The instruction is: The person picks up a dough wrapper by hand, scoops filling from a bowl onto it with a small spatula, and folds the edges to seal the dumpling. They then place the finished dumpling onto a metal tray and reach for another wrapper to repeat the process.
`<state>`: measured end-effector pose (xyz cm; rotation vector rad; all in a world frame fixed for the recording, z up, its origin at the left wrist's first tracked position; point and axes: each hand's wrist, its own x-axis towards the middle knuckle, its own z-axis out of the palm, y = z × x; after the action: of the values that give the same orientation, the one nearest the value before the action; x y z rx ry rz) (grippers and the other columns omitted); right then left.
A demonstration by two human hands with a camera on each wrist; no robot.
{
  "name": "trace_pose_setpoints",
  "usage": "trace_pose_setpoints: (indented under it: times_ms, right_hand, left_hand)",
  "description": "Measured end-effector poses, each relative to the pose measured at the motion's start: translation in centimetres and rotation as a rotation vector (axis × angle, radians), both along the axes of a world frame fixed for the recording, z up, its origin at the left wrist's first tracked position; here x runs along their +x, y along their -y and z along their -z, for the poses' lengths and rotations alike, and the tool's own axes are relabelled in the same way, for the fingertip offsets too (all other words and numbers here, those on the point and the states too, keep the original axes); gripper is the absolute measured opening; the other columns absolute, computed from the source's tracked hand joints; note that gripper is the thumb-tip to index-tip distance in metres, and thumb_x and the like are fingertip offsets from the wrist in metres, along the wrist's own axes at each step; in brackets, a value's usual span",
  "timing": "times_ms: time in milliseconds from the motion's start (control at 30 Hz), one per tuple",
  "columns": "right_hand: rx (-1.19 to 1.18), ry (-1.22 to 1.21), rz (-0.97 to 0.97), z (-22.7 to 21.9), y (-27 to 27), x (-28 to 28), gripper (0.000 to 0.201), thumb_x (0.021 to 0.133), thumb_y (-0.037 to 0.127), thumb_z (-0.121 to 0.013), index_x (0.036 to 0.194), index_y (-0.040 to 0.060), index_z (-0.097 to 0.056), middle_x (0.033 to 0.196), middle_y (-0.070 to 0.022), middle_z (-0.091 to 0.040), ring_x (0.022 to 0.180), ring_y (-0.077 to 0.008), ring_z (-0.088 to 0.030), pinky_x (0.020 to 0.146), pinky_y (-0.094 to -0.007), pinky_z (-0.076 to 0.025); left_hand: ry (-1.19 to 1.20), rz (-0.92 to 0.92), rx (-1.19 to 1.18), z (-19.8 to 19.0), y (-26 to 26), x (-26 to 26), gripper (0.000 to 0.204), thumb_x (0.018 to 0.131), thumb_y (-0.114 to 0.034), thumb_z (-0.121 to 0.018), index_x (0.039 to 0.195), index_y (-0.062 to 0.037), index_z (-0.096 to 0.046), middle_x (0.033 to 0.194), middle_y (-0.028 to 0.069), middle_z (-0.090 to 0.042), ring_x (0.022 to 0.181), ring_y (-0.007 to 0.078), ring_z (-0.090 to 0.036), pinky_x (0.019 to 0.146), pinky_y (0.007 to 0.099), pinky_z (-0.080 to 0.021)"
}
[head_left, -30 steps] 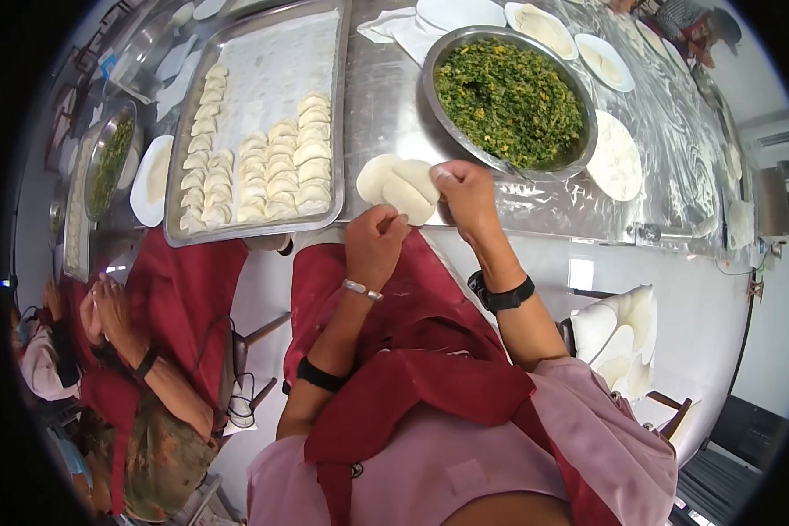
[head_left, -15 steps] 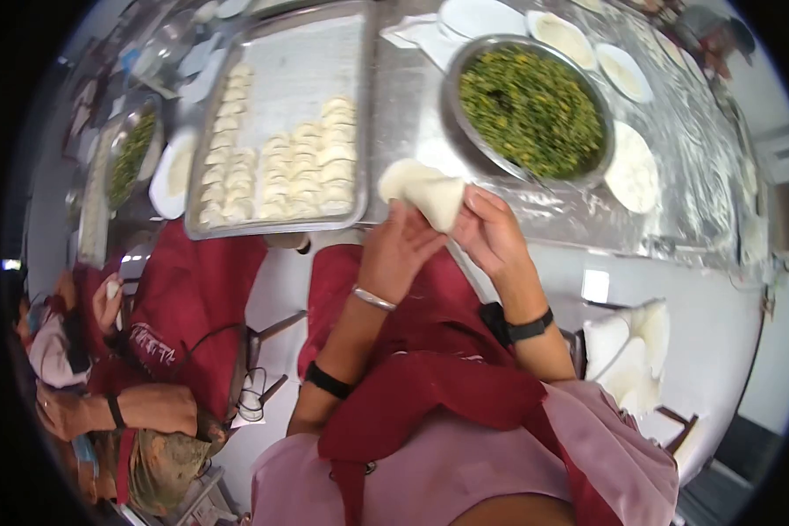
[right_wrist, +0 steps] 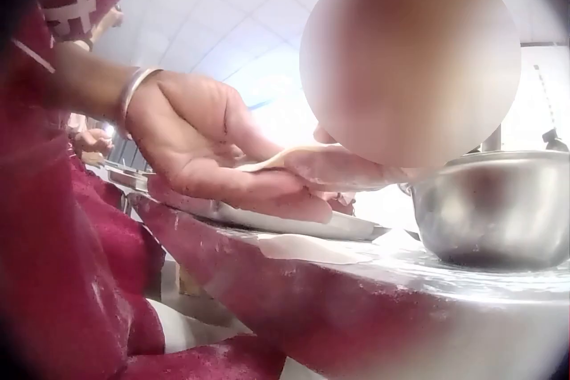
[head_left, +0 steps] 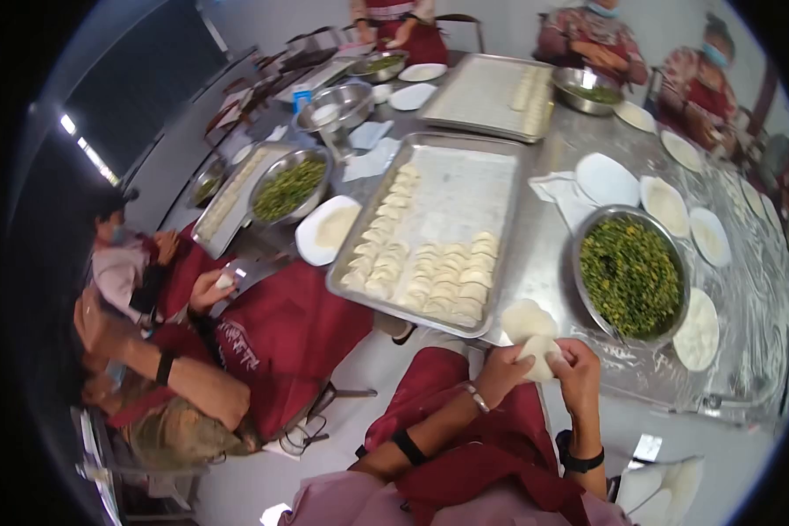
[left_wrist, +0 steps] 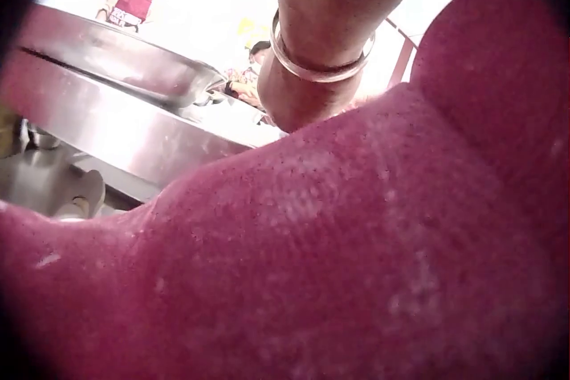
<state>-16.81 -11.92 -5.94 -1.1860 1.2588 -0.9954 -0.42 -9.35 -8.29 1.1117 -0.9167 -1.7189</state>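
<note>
At the table's near edge in the head view, a round dough wrapper [head_left: 542,357] is held between both hands. My left hand [head_left: 500,373] grips its left side, and my right hand [head_left: 579,372] pinches its right edge with thumb and fingers. Another pale wrapper [head_left: 524,319] lies flat on the table just beyond. In the right wrist view the left hand [right_wrist: 209,144] has the thin dough [right_wrist: 289,159] between thumb and fingers; a blurred patch hides much of the right hand. Apron cloth and the left wrist fill the left wrist view, its fingers hidden.
A metal tray [head_left: 486,330] with rows of dumplings [head_left: 448,282] lies left of the hands. The bowl of green filling [head_left: 631,276] stands to their right, beside a floury white plate [head_left: 698,331]. Another person's hand [head_left: 209,289] is at the left; more people stand around the table.
The head view has swung up and left, showing more of the table and people. The wrapper, hanging folded in my hands half a second ago, now lies flatter between them.
</note>
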Motion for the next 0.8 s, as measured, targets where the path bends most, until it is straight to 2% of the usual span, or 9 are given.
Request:
trace_pose_setpoints:
  times_ms: [33,133,267,333,433,500,567,633,800]
  right_hand:
    - [-0.032,-0.028,-0.042,-0.1,-0.1,-0.1,0.016,0.087,0.003,-0.062,0.099,-0.0054,-0.066,0.082,-0.0056,-0.066,0.073,-0.0098,-0.060,0.066,-0.0238,-0.050]
    - [-0.082,-0.133,-0.132,-0.7,-0.3,-0.8,0.019,0.083,-0.002,-0.061,0.101,-0.0045,-0.066,0.084,-0.0064,-0.068,0.074,-0.0096,-0.061,0.066,-0.0237,-0.049]
    - [-0.097,-0.166,-0.272,-3.0,-0.9,-0.9,0.019,0.083,-0.001,-0.062,0.101,-0.0042,-0.067,0.082,-0.0071,-0.068,0.071,-0.0106,-0.061,0.063,-0.0250,-0.050]
    - [-0.131,-0.167,-0.291,-3.7,-0.8,-0.8,0.019,0.084,0.002,-0.061,0.100,-0.0052,-0.067,0.086,-0.0079,-0.069,0.080,-0.0133,-0.064,0.072,-0.0267,-0.051]
    - [-0.285,-0.246,-0.137,-4.5,-0.8,-2.3,0.021,0.087,0.007,-0.063,0.103,-0.0060,-0.067,0.090,-0.0119,-0.071,0.085,-0.0171,-0.067,0.077,-0.0284,-0.053]
    - [-0.345,-0.119,0.063,-3.5,-0.7,-3.8,0.020,0.090,0.005,-0.060,0.106,-0.0048,-0.065,0.089,-0.0129,-0.071,0.079,-0.0173,-0.070,0.071,-0.0276,-0.056]
    - [-0.349,-0.011,0.287,-5.3,-0.9,-5.2,0.021,0.086,-0.001,-0.062,0.106,-0.0004,-0.067,0.089,-0.0126,-0.072,0.076,-0.0145,-0.069,0.068,-0.0271,-0.055]
    - [-0.663,-0.427,0.417,-5.4,0.1,-7.5,0.026,0.082,0.001,-0.067,0.108,0.0026,-0.066,0.093,-0.0162,-0.070,0.080,-0.0279,-0.069,0.069,-0.0332,-0.054]
    - [-0.720,-0.840,0.251,-5.2,0.4,-10.5,0.054,0.073,0.001,-0.070,0.124,0.0086,-0.059,0.113,-0.0143,-0.063,0.100,-0.0355,-0.059,0.085,-0.0422,-0.050]
  left_hand:
    - [0.052,-0.005,-0.002,0.2,-0.2,-0.2,0.031,0.098,-0.016,-0.053,0.122,0.0028,-0.058,0.108,0.0077,-0.065,0.100,0.0121,-0.063,0.081,0.0283,-0.056]
    - [-0.261,0.048,-0.001,1.7,-0.6,-0.9,0.039,0.096,-0.012,-0.056,0.131,0.0013,-0.049,0.118,0.0113,-0.060,0.103,0.0195,-0.064,0.084,0.0366,-0.058]
    - [-0.322,0.171,-0.004,-0.5,-1.2,-0.3,0.042,0.094,-0.009,-0.056,0.134,0.0016,-0.045,0.119,0.0128,-0.059,0.105,0.0234,-0.064,0.084,0.0412,-0.059]
    - [-0.333,0.117,0.052,0.5,-1.5,-0.7,0.042,0.093,-0.007,-0.056,0.133,0.0017,-0.045,0.119,0.0138,-0.059,0.106,0.0247,-0.064,0.085,0.0414,-0.059]
    - [-0.297,0.116,-0.030,2.3,-1.6,-0.9,0.045,0.090,-0.006,-0.055,0.132,0.0056,-0.044,0.116,0.0164,-0.063,0.102,0.0302,-0.067,0.085,0.0379,-0.059]
    - [-0.183,0.125,0.099,-0.7,-1.8,-0.6,0.039,0.089,-0.001,-0.050,0.126,0.0101,-0.048,0.116,0.0207,-0.062,0.108,0.0308,-0.064,0.095,0.0413,-0.054]
    - [-0.246,0.126,0.129,-1.3,-1.9,-1.2,0.035,0.087,0.004,-0.048,0.121,0.0115,-0.051,0.115,0.0222,-0.062,0.107,0.0333,-0.064,0.094,0.0418,-0.055]
    - [-0.279,0.138,0.162,-1.6,-1.9,-1.6,0.032,0.088,0.003,-0.050,0.118,0.0126,-0.052,0.113,0.0228,-0.063,0.103,0.0352,-0.065,0.094,0.0436,-0.055]
    - [-0.297,0.136,0.260,-2.5,-1.2,-2.2,0.033,0.090,0.004,-0.050,0.122,0.0105,-0.049,0.115,0.0221,-0.061,0.108,0.0369,-0.062,0.094,0.0480,-0.053]
